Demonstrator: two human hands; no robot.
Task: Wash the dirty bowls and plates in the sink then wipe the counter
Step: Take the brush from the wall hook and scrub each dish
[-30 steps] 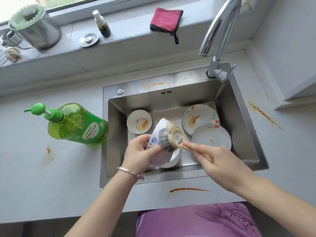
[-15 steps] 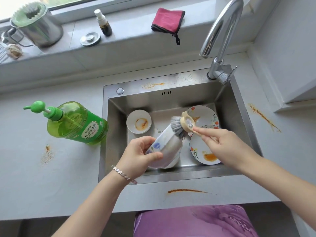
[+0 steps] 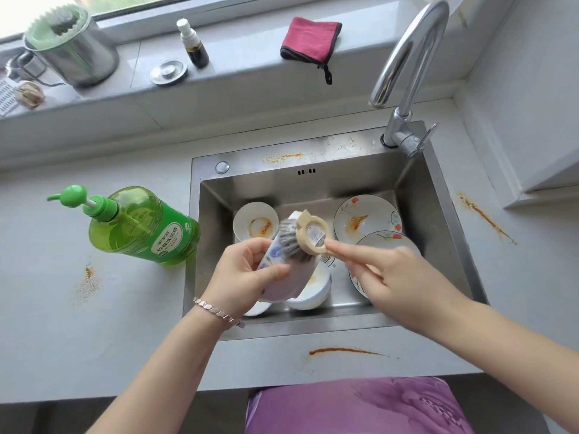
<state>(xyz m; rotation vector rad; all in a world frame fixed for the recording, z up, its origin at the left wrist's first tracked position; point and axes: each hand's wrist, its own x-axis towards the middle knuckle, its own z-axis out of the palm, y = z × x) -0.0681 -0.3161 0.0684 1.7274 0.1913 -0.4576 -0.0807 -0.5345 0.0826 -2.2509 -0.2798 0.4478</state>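
Observation:
My left hand (image 3: 242, 277) grips a white bowl with blue flower print (image 3: 282, 281), tilted on its side over the steel sink (image 3: 438, 239). My right hand (image 3: 398, 277) holds a beige-handled dish brush (image 3: 308, 238), whose grey bristles press against the bowl's outside. Under the held bowl lies another white bowl (image 3: 313, 291). A small stained bowl (image 3: 255, 223) sits at the sink's back left. Two flowered plates rest at the right: one with an orange smear (image 3: 366, 219), the other (image 3: 387, 242) partly behind my right hand.
A green dish-soap pump bottle (image 3: 144, 230) stands on the counter left of the sink. Orange stains mark the counter front (image 3: 344, 351), right (image 3: 482, 216) and left (image 3: 87, 278). The tap (image 3: 407, 67) arches over the back right. A red cloth (image 3: 310, 40) lies on the sill.
The brush has slid back down along the bowl's outside toward my left hand after reaching its far rim. My right hand moved left with it and covers more of the near plate.

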